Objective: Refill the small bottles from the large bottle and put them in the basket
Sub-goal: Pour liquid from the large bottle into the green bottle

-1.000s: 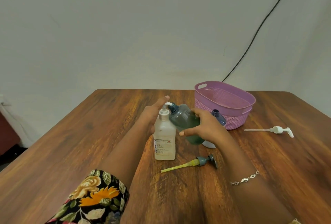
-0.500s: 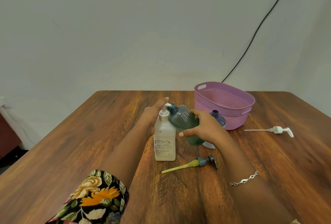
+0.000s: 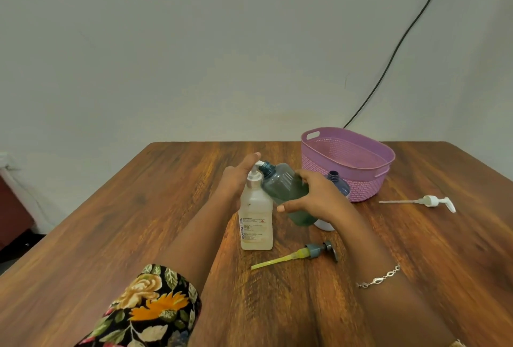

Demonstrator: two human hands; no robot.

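Observation:
The large white pump bottle (image 3: 256, 224) stands upright at the table's middle. My left hand (image 3: 236, 180) is behind it, wrapped round its neck, with a finger reaching over the pump head (image 3: 254, 173). My right hand (image 3: 313, 199) grips a small grey-green bottle (image 3: 283, 188), which is tilted left with its open mouth against the pump's nozzle. Another small blue bottle (image 3: 337, 181), uncapped, stands behind my right hand and is mostly hidden. The purple basket (image 3: 385, 165) sits at the back right and looks empty.
A grey pump cap with a yellow tube (image 3: 302, 255) lies on the wooden table (image 3: 111, 235) in front of the large bottle. A white pump cap (image 3: 427, 201) lies right of the basket. A black cable (image 3: 394, 49) runs down the wall.

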